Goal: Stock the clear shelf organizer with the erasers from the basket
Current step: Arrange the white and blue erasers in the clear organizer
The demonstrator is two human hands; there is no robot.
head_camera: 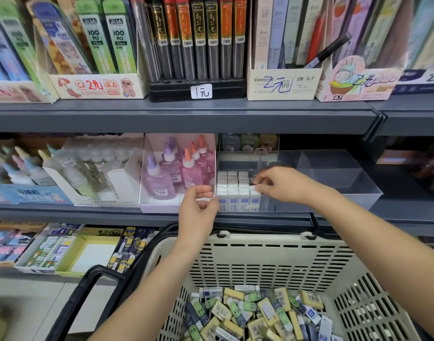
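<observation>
A clear shelf organizer (339,190) stands on the middle shelf. Its left compartment holds rows of upright white erasers (232,187). My right hand (282,184) reaches into that compartment and pinches a white eraser (254,189) at the right end of the front row. My left hand (198,212) hovers at the organizer's front left corner with fingers loosely curled and nothing in it. Below, a beige plastic basket (272,257) with black handles holds several loose erasers (255,313) in yellow, green and white wrappers.
A white box of pink and purple glue bottles (179,173) stands just left of the organizer. Clear glue bottles (88,166) sit further left. Pencil lead packs (198,38) fill the upper shelf. Eraser boxes (63,249) line the lower shelf.
</observation>
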